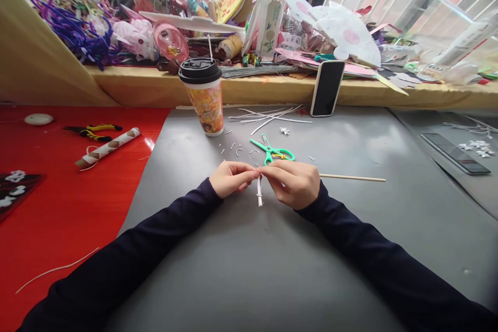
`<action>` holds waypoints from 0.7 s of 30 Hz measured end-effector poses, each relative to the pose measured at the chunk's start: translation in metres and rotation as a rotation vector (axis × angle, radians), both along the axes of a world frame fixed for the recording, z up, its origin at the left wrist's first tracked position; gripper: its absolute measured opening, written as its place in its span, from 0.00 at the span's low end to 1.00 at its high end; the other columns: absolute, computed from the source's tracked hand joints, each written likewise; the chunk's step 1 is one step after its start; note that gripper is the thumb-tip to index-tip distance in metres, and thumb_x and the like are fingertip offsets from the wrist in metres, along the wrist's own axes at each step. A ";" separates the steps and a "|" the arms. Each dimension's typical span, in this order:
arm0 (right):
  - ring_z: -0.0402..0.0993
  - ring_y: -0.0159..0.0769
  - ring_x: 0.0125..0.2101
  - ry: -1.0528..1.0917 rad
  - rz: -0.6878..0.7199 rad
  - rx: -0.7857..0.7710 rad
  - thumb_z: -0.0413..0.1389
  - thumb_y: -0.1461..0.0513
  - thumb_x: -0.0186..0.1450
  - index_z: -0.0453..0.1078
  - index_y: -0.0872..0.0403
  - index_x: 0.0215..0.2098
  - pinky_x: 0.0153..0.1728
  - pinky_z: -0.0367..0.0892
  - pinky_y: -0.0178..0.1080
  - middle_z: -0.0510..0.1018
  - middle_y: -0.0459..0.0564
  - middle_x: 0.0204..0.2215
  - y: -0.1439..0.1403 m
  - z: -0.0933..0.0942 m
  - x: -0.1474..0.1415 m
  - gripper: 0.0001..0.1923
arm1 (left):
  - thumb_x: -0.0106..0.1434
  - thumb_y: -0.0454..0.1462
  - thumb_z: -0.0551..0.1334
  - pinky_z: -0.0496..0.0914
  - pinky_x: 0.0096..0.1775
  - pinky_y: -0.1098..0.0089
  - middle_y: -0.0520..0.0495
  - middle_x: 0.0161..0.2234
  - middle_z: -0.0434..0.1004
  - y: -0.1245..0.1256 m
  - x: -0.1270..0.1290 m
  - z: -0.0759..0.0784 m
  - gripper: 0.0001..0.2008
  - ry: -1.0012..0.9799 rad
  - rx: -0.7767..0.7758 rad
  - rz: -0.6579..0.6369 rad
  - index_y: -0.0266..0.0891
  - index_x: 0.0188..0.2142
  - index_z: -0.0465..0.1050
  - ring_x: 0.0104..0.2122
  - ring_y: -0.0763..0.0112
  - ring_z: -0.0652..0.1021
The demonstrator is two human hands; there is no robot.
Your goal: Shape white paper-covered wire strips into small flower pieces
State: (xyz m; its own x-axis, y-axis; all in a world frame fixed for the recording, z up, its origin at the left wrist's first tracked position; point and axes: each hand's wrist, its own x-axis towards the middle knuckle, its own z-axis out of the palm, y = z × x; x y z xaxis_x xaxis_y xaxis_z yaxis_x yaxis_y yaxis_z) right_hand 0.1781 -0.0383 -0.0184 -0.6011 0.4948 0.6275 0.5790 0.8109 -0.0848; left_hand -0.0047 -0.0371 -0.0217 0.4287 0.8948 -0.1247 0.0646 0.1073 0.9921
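Observation:
Between my two hands a folded white strip [260, 192] hangs down, its upper end hidden among the fingertips. My left hand [233, 179] pinches it with thumb and forefinger. From the other side my right hand [295, 181] also grips its top, fingertips meeting those of the left. A thin wooden stick [354, 178] sticks out to the right beside my right hand; whether the hand touches it I cannot tell. Just beyond the hands lie green-handled scissors [268, 151] and small white clippings [238, 151]. A small white flower-like piece [285, 130] rests farther back.
A lidded paper cup [204, 98] and an upright phone [327, 88] stand at the back, with long white strips [272, 115] between them. Pliers [95, 130] and a wrapped tube [109, 149] lie left on red. Another phone [455, 153] lies right. Craft materials crowd the ledge [249, 91].

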 end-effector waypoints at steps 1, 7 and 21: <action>0.68 0.28 0.29 -0.028 0.001 0.051 0.48 0.67 0.59 0.67 0.49 0.41 0.31 0.59 0.32 0.74 0.44 0.29 0.000 0.000 0.001 0.14 | 0.52 0.41 0.59 0.54 0.18 0.78 0.56 0.14 0.60 0.000 0.000 0.000 0.12 -0.012 -0.020 -0.009 0.31 0.28 0.70 0.14 0.84 0.60; 0.66 0.27 0.25 -0.132 -0.019 0.179 0.47 0.66 0.60 0.68 0.50 0.40 0.28 0.57 0.32 0.75 0.44 0.27 0.003 0.001 0.000 0.13 | 0.53 0.41 0.58 0.54 0.17 0.78 0.56 0.14 0.59 0.001 -0.001 -0.003 0.12 -0.003 -0.012 -0.014 0.32 0.28 0.70 0.14 0.84 0.60; 0.59 0.24 0.18 0.265 -0.032 -0.588 0.51 0.62 0.57 0.70 0.53 0.32 0.21 0.58 0.30 0.73 0.44 0.24 -0.002 0.014 -0.006 0.07 | 0.57 0.39 0.54 0.61 0.24 0.76 0.49 0.24 0.67 -0.009 0.005 -0.003 0.10 0.329 0.676 0.173 0.34 0.30 0.70 0.21 0.80 0.65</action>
